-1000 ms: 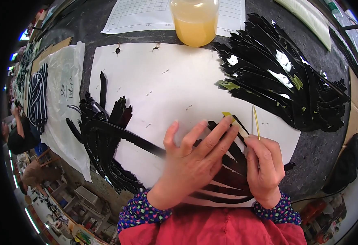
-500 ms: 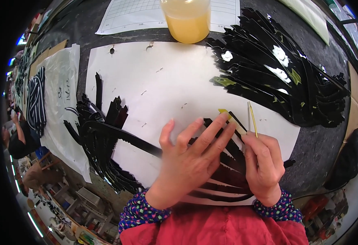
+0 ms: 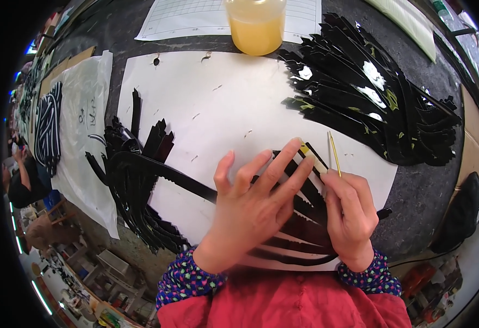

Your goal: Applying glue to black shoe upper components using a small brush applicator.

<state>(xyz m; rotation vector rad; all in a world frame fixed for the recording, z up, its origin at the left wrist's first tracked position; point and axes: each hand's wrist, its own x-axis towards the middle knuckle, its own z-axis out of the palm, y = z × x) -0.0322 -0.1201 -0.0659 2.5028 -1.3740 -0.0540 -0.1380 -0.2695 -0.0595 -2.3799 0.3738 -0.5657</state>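
Note:
My left hand [image 3: 256,205] lies palm down with its fingers spread over several black glossy strips [image 3: 305,224] with toothed edges. Its index and middle fingertips rest by a strip end [image 3: 306,150] that shows a yellow and pale face. My right hand [image 3: 351,216] is closed, with a thin yellow stick [image 3: 334,153] jutting up from its fingers. Its thumb and fingertips also meet the pale-faced strip; whether they grip it I cannot tell. From under my left hand a long black strip [image 3: 184,183] runs to a pile of black strips [image 3: 135,186] on the left.
Under everything lies a white board [image 3: 195,98] on a dark table [image 3: 409,218]. A larger heap of black strips [image 3: 359,104] spreads at the far right, with white patches. A jar of amber liquid [image 3: 257,35] stands at the back on a gridded sheet [image 3: 179,19]. Plastic wrap [image 3: 83,147] covers the left.
My left fingertips have shifted slightly up and left along the strip end, and less of its yellow tip juts out. The whole view has tilted a little. My right hand still holds the stick.

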